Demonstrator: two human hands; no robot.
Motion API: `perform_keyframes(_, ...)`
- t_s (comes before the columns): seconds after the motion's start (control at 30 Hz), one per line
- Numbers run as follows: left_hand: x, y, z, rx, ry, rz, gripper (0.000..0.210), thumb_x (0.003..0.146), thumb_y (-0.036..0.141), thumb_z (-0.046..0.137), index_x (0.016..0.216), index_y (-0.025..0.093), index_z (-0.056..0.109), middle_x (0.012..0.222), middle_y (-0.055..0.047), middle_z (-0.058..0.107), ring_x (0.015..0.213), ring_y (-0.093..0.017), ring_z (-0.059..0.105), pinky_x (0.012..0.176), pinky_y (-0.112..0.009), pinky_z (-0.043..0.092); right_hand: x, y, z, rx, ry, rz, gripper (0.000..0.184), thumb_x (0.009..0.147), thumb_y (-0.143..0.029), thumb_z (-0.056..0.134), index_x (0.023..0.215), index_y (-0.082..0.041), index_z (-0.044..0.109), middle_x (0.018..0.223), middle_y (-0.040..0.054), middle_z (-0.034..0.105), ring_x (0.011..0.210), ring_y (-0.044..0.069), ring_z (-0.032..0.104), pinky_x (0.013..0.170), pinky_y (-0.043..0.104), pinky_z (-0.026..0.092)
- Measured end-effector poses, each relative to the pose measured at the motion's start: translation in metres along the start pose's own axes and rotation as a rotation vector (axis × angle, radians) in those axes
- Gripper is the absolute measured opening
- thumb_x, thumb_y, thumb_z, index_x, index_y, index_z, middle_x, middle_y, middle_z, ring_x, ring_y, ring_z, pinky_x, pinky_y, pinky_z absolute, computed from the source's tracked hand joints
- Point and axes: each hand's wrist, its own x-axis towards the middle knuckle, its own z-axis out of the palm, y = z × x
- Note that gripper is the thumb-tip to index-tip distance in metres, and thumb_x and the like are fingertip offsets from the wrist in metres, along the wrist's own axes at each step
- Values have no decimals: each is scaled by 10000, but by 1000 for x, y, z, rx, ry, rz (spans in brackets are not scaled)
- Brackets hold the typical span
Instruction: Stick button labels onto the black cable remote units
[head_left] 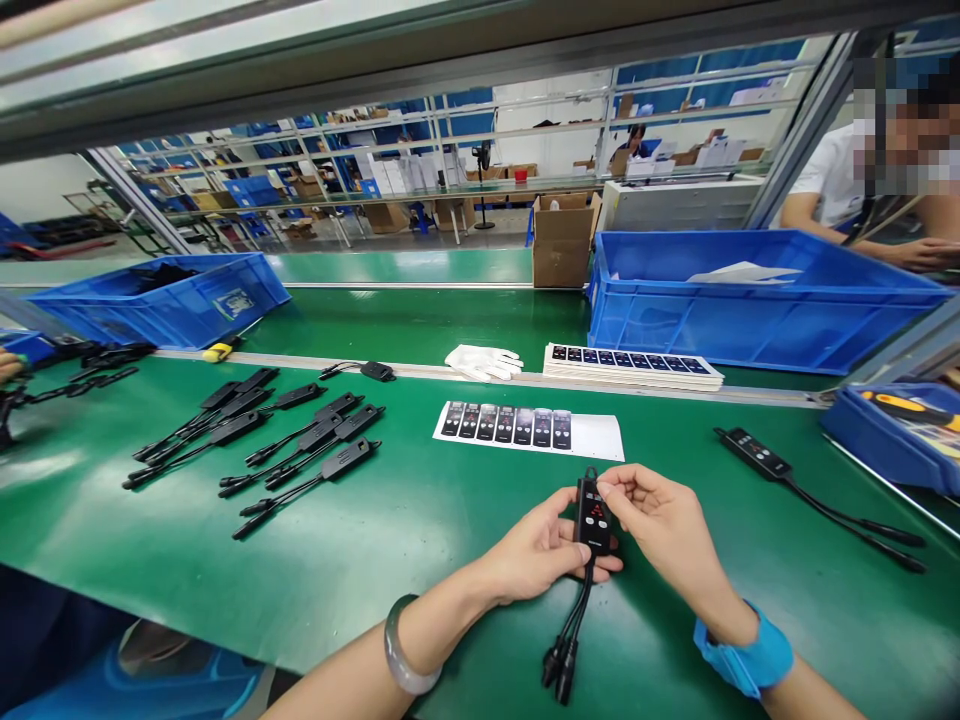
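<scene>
My left hand [544, 545] is closed around a black inline controller [594, 520], a small flat box with a loop at its top and two plug-ended cables hanging down. A dark label with red and white marks covers its face. My right hand [652, 510] pinches at the upper right corner of that label, thumb and index finger together. Just beyond lies a white sticker sheet [600, 437] with several black labels and a bare strip at its right end. Another labelled controller [757, 453] rests to the right, its cables pointing toward me.
Several black controllers [349, 460] lie at the left. A white glove [484, 362] and a stack of label sheets [634, 367] sit along the metal strip. Blue bins [750, 320] stand behind; a small blue tray [892, 440] is at right. A co-worker's hand [11, 365] shows far left.
</scene>
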Motion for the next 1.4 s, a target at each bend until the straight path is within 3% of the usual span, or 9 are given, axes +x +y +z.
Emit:
perform_keyframes(0.27,0,2,2,25,14,-15,611,742,346,740,1247,214,423,973,-94,649,974,-262,658,889,-418,488,-1,2,1,-43,-2,35,269,752,-434,620,771,-167,625,662,30,614,577,141,544,516,243,461)
perform_keyframes(0.47,0,3,1,10,0,-14,540,752,284,730,1199,201,438,1000,-117,664,966,-271,662,883,-435,486,4,14,-3,-168,11,-27,385,782,-436,614,1089,-221,525,698,-28,506,598,135,504,521,249,450)
perform_keyframes(0.63,2,5,-1,-107,53,-22,359,844,327,586,1143,174,459,972,-124,673,846,-270,692,786,-418,522,5,25,3,-160,-218,1,416,823,-473,541,1145,-210,530,905,40,557,718,165,540,592,287,490)
perform_keyframes(0.73,3,7,-3,-141,100,21,277,899,356,477,1080,147,470,956,-134,671,781,-236,695,726,-380,539,0,24,11,-132,-321,0,531,785,-412,607,1256,-213,466,1103,70,569,866,195,569,748,340,517)
perform_keyframes(0.83,5,9,-4,-142,131,72,250,918,344,440,1071,148,456,892,-124,680,760,-209,693,681,-305,536,-5,21,15,49,-417,50,836,693,-344,720,1400,-238,286,1337,86,451,1046,215,554,859,346,513)
perform_keyframes(0.9,7,9,-4,-124,144,83,275,912,364,460,1091,156,439,869,-110,681,750,-207,695,660,-281,533,-6,19,15,139,-465,82,886,719,-383,702,1441,-239,209,1405,96,392,1109,226,537,874,351,517)
perform_keyframes(1.03,10,5,-4,8,198,110,410,863,453,545,1132,182,395,904,-78,670,699,-191,695,652,-299,553,-3,17,13,3,-374,-47,538,917,-462,407,1385,-196,384,1330,91,502,1186,224,487,1021,389,396)
perform_keyframes(1.23,13,-3,-5,157,229,130,457,832,537,552,1071,189,378,856,-59,666,600,-176,678,586,-293,543,-2,17,20,-166,-266,-182,457,939,-420,356,1306,-182,488,1116,80,636,949,213,608,860,354,500)
perform_keyframes(1.4,15,0,-4,-36,166,178,521,857,538,517,1232,217,353,1084,-104,635,910,-205,663,764,-328,520,-3,27,24,-450,-152,-324,559,941,-426,381,1430,-174,287,1301,122,506,1175,231,493,960,375,468)
